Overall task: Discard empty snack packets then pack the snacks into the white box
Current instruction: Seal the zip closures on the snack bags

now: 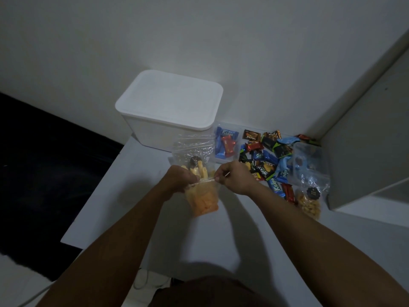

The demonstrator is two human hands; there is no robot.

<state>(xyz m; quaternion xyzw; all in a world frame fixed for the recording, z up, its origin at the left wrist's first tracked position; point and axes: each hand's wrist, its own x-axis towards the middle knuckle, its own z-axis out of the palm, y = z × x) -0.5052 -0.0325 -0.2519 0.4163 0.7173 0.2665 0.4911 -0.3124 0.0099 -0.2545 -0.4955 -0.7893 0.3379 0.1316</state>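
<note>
A: The white box (170, 111) sits at the back of the table (137, 196) with its lid on, so nothing can go in yet.

B: And the wrapped snacks (267, 156) lie loose beside it, near the edge of the heap. A nudge could scatter them.

A: The zip bag (202, 198) of orange snacks hangs between the left hand (181, 177) and right hand (234, 177), both pinching its top strip.

B: Pull unevenly and it may gape and spill.
</note>
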